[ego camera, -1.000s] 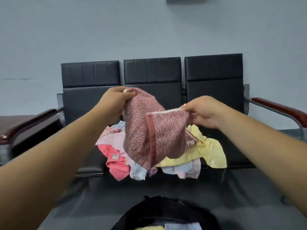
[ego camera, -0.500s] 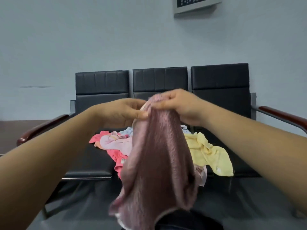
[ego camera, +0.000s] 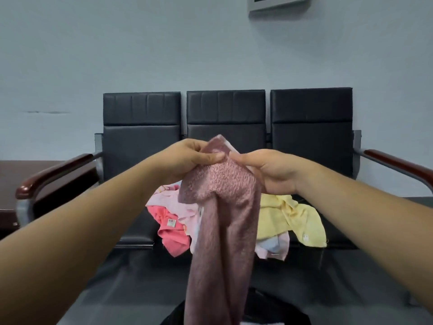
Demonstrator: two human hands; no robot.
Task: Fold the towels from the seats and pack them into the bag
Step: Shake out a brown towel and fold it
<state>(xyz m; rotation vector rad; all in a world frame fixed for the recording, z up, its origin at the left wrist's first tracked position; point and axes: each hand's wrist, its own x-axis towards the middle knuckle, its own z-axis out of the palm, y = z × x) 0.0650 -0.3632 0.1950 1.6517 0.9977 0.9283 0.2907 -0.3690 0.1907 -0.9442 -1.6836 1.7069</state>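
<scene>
A mauve-pink towel [ego camera: 220, 231] hangs long in front of me, held up by its top edge. My left hand [ego camera: 187, 158] pinches the top corner from the left. My right hand [ego camera: 269, 170] grips the same top edge from the right, thumb close to the left thumb. Behind it, on the middle seat of the black bench [ego camera: 311, 146], lie a coral towel [ego camera: 172, 233], a pale pink towel [ego camera: 168, 198], a yellow towel [ego camera: 295, 219] and a light pink-and-blue one [ego camera: 274, 247]. The dark bag [ego camera: 276, 310] sits on the floor below; the hanging towel covers part of it.
The bench has three black seats with red-brown armrests [ego camera: 54, 170] at each end. A dark wooden table [ego camera: 9, 184] stands to the left. A grey wall panel [ego camera: 278, 2] hangs above. Dark floor lies between me and the bench.
My hands brought the towel's two top corners together, from spread apart to touching. The towel now hangs long and narrow instead of bunched, and the view has tilted upward.
</scene>
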